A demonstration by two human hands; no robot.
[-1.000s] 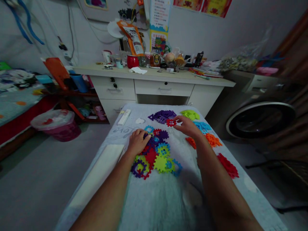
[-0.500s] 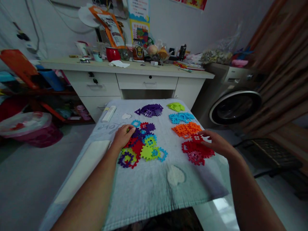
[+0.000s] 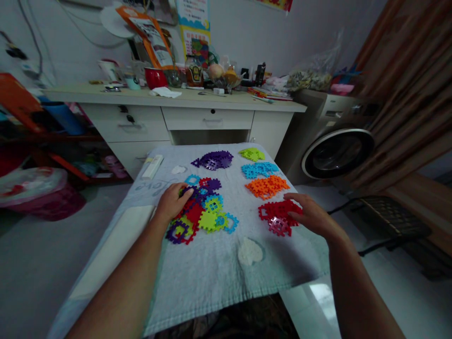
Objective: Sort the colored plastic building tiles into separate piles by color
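A mixed pile of toothed plastic building pieces (image 3: 197,212) in red, purple, green and blue lies on the cloth-covered table (image 3: 212,278). My left hand (image 3: 172,203) rests on its left edge, thumb and forefinger apart, some fingertips hidden among the pieces. On the right, my right hand (image 3: 312,216) hovers at the red pieces (image 3: 277,216), thumb and fingers spread, covering part of that heap. Beyond it lie the orange pieces (image 3: 267,187), the blue pieces (image 3: 259,169) and the light green pieces (image 3: 252,154). Purple pieces (image 3: 215,160) form a heap at the table's far middle.
A white box-like object (image 3: 152,167) lies at the table's far left. Behind stands a white desk (image 3: 212,101) crowded with a red mug (image 3: 155,78), jars and fruit. A washing machine (image 3: 335,136) is at the right, a pink bin (image 3: 45,197) at the left.
My right hand no longer has the red window-like piece at its fingertips; its fingers are spread beside the red heap. The left hand stays at the mixed pile. The view has shifted slightly.
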